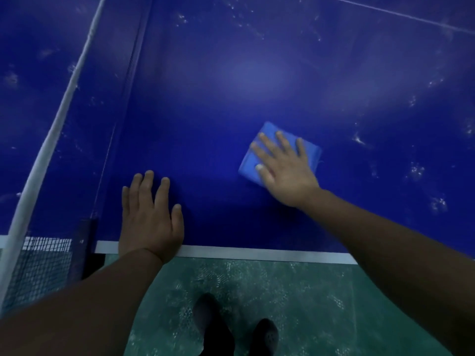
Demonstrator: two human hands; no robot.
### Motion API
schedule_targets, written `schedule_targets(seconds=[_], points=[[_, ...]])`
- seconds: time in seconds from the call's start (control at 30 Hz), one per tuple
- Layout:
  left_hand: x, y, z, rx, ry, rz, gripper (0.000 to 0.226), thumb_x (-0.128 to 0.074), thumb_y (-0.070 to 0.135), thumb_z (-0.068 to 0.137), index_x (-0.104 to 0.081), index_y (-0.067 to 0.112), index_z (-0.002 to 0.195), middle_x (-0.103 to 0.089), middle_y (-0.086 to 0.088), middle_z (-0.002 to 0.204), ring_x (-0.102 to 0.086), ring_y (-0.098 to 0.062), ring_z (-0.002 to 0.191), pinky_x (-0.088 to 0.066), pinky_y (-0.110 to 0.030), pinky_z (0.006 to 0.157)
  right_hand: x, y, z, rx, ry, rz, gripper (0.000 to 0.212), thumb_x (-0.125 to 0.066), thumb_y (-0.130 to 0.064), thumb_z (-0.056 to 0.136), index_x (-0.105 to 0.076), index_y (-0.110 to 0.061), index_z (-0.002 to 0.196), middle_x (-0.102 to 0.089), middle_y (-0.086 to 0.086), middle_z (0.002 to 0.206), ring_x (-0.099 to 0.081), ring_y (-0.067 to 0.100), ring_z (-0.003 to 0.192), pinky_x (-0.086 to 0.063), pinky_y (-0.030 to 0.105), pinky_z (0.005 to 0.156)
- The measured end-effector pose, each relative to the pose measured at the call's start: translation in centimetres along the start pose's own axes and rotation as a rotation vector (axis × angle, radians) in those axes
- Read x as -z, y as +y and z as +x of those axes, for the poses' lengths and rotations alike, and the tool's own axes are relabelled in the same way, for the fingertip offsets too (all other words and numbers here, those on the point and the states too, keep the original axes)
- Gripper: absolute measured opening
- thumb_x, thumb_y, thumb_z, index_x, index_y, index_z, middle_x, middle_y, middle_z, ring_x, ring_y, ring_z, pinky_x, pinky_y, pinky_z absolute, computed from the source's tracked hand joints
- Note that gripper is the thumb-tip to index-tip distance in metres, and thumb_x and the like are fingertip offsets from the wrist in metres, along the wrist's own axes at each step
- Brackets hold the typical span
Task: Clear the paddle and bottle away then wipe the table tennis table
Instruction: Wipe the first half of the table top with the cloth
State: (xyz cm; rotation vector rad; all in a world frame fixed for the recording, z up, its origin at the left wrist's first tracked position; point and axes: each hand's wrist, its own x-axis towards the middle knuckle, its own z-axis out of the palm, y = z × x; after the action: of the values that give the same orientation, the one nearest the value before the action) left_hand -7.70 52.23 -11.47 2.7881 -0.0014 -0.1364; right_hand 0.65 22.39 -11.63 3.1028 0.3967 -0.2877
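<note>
The dark blue table tennis table point(218, 86) fills the upper view. A folded light blue cloth point(267, 134) lies flat on it, right of centre. My right hand point(285, 170) presses down on the cloth with straight, spread fingers. My left hand point(149, 217) rests flat on the bare table close to its white near edge point(257, 254), fingers straight. No paddle or bottle is in view.
The net with its white top band point(51, 132) runs diagonally along the left, its post clamp point(87, 242) at the table's edge. Pale smudges point(416, 170) dot the right part of the table. Below lie green floor point(295, 304) and my dark shoes point(213, 325).
</note>
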Motion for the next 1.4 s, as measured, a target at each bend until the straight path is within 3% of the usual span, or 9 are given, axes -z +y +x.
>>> schedule_targets(seconds=[0.1, 0.17, 0.33, 0.4, 0.63, 0.87, 1.1, 1.27, 1.4], points=[[-0.1, 0.0, 0.1, 0.0, -0.007, 0.004, 0.069, -0.025, 0.045, 0.094, -0.035, 0.008, 0.15, -0.018, -0.018, 0.161, -0.003, -0.029, 0.151, 0.006, -0.044, 0.123, 1.3, 5.2, 2.1, -0.627, 0.047, 0.16, 0.055, -0.019, -0.046, 0.105, -0.011, -0.036, 0.158, -0.003, -0.01, 0.167, 0.001, 0.026, 0.153, -0.003, 0.063, 0.118], [0.0, 0.0, 0.1, -0.001, -0.014, 0.009, 0.069, -0.023, 0.046, 0.094, -0.035, 0.009, 0.15, -0.018, -0.018, 0.161, -0.002, -0.029, 0.151, 0.005, -0.044, 0.123, 1.5, 4.0, 3.2, -0.823, 0.08, 0.263, 0.056, -0.016, -0.047, 0.104, -0.01, -0.034, 0.159, 0.0, -0.009, 0.167, 0.003, 0.028, 0.153, -0.001, 0.066, 0.117], [-0.1, -0.2, 0.1, 0.008, -0.025, 0.027, 0.07, -0.017, 0.049, 0.095, -0.034, 0.011, 0.152, -0.016, -0.015, 0.163, 0.0, -0.028, 0.152, 0.001, -0.048, 0.123, -0.2, -5.5, 2.6, 0.047, 0.054, 0.069, 0.057, -0.012, -0.051, 0.103, -0.02, -0.034, 0.157, -0.013, -0.008, 0.166, -0.004, 0.026, 0.153, 0.0, 0.061, 0.118], [-0.3, -0.1, 0.2, 0.007, -0.029, 0.049, 0.07, -0.016, 0.05, 0.095, -0.034, 0.012, 0.152, -0.016, -0.015, 0.163, 0.0, -0.028, 0.152, 0.001, -0.048, 0.123, 0.4, -3.7, 3.8, 0.197, 0.003, 0.045, 0.058, -0.011, -0.053, 0.102, -0.023, -0.035, 0.156, -0.015, -0.009, 0.165, -0.006, 0.025, 0.153, 0.0, 0.06, 0.119], [-0.1, 0.0, 0.2, 0.021, -0.059, 0.047, 0.07, -0.015, 0.05, 0.096, -0.031, 0.013, 0.153, -0.012, -0.013, 0.164, 0.004, -0.026, 0.152, 0.003, -0.047, 0.123, 2.2, 1.0, 11.0, -0.532, 0.078, 0.194, 0.057, -0.013, -0.047, 0.103, -0.008, -0.034, 0.158, -0.001, -0.009, 0.167, 0.004, 0.027, 0.153, 0.0, 0.065, 0.117], [0.5, 0.8, 0.3, 0.074, -0.04, 0.041, 0.064, -0.021, 0.05, 0.101, -0.045, 0.012, 0.146, -0.028, -0.012, 0.16, -0.016, -0.029, 0.15, -0.009, -0.048, 0.123, 2.3, -10.3, 12.6, 0.432, -0.001, 0.018, 0.059, -0.012, -0.051, 0.101, -0.023, -0.033, 0.156, -0.015, -0.008, 0.165, -0.007, 0.026, 0.153, -0.003, 0.063, 0.119], [1.9, 2.2, 9.8, 0.057, 0.128, -0.014, 0.056, -0.028, 0.039, 0.101, -0.047, 0.007, 0.143, -0.034, -0.014, 0.156, -0.022, -0.03, 0.148, -0.009, -0.044, 0.123, 5.5, -4.0, 25.4, 0.02, 0.042, 0.042, 0.056, -0.013, -0.046, 0.104, -0.009, -0.033, 0.158, -0.002, -0.008, 0.167, 0.001, 0.027, 0.153, -0.001, 0.062, 0.119], [1.2, 1.8, 14.7, 0.084, 0.104, 0.047, 0.063, -0.023, 0.042, 0.101, -0.023, 0.008, 0.155, -0.013, -0.01, 0.164, -0.002, -0.024, 0.153, -0.001, -0.041, 0.123, 3.6, -7.5, 24.2, 0.835, -0.018, -0.07, 0.054, -0.012, -0.05, 0.104, -0.012, -0.036, 0.156, -0.016, -0.008, 0.165, -0.006, 0.024, 0.153, 0.003, 0.058, 0.118], [0.3, 1.2, 14.7, 0.092, 0.05, 0.107, 0.063, -0.016, 0.047, 0.104, -0.019, 0.014, 0.157, -0.01, -0.005, 0.166, 0.003, -0.021, 0.153, -0.003, -0.042, 0.121, 6.4, -3.9, 35.3, 0.466, 0.04, -0.087, 0.054, -0.015, -0.048, 0.104, -0.01, -0.038, 0.157, -0.006, -0.009, 0.167, 0.0, 0.024, 0.153, 0.0, 0.058, 0.118]])
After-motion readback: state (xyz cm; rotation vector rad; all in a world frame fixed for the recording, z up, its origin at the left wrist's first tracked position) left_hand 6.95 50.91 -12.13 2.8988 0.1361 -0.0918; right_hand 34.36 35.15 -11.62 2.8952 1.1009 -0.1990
